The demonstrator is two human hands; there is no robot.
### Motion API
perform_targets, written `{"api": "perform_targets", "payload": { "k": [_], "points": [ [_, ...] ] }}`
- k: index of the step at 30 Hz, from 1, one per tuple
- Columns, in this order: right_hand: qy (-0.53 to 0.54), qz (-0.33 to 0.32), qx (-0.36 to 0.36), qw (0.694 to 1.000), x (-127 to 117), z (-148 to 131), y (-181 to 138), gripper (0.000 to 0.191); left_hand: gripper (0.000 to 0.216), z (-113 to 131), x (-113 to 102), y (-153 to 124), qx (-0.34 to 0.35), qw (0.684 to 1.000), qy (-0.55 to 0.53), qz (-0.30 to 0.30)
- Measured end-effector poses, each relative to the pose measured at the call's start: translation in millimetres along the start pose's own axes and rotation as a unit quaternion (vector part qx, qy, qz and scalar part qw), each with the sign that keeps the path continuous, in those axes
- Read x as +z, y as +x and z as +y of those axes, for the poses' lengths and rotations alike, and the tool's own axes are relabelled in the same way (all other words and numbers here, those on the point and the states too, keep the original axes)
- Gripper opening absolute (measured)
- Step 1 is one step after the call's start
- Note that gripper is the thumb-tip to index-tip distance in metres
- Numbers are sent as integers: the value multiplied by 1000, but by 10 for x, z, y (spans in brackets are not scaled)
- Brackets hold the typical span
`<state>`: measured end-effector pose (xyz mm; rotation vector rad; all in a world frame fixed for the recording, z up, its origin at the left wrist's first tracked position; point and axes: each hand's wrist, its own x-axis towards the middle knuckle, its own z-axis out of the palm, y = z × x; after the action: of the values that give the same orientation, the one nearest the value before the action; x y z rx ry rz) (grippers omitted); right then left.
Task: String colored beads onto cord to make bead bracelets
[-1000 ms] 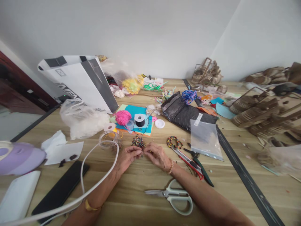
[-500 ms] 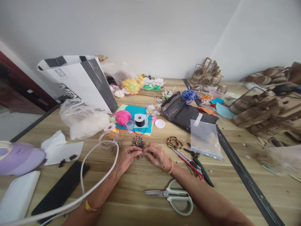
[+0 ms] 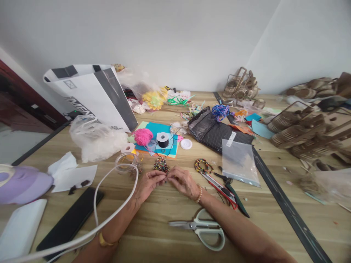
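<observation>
My left hand (image 3: 150, 182) and my right hand (image 3: 182, 179) meet fingertip to fingertip just in front of a small heap of multicoloured beads (image 3: 161, 165). Both hands are closed in a pinch; whatever sits between the fingers is too small to make out. Behind the beads, a spool of black cord (image 3: 163, 140) stands on coloured paper sheets (image 3: 153, 128), with a loose strand trailing from it. Right of my right hand lies a beaded bracelet (image 3: 203, 166), its coils overlapping. Scissors (image 3: 201, 228) with pale handles rest below my hands, blades pointing left.
A red utility knife (image 3: 221, 190) and a clear plastic bag (image 3: 240, 162) lie to the right. Pink yarn (image 3: 143, 137) and a white lid (image 3: 186, 144) sit behind. A white cable (image 3: 117, 215) loops over my left forearm. Small baskets (image 3: 298, 128) stack at far right.
</observation>
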<state>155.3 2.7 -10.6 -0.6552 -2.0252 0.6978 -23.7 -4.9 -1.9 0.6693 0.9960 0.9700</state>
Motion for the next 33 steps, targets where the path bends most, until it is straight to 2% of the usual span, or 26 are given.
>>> {"api": "perform_targets", "payload": {
  "k": [33],
  "points": [
    [-5,-5,-9,1000,-7,-11,13,13,21,27,12,-21,16,999,23,-18]
  ]
}}
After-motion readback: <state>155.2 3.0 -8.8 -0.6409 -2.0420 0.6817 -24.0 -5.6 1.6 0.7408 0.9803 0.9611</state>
